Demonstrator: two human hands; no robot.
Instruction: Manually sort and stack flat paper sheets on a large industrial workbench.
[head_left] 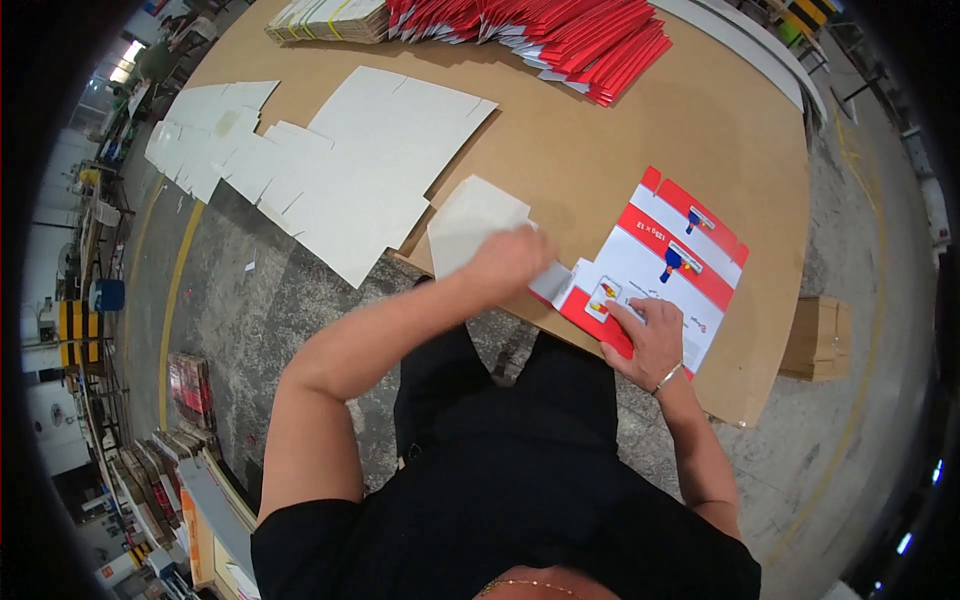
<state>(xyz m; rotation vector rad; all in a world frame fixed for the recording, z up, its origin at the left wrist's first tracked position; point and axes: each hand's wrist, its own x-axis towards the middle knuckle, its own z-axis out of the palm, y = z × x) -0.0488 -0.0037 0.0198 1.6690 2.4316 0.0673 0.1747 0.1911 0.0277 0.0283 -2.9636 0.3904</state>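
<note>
A flat red and white printed carton [640, 247] lies on the brown table near its front edge, angled up to the right. My right hand [650, 340] rests on its lower part, palm down, with the thumb and fingers apart. My left hand [515, 262] is over the table's edge, by the carton's raised, bent left flap [567, 283]. Motion smears its fingers, so I cannot make out whether they grip anything. Just left of that hand lies a small white card piece [470, 222], partly covered by my left hand and wrist.
Large white cardboard blanks [385, 150] spread across the left side of the table [740, 140], some past its edge. Along the far side lie a fanned row of red folded cartons [590, 45] and a strapped bundle [335, 18]. A brown box [815, 340] stands right of the table.
</note>
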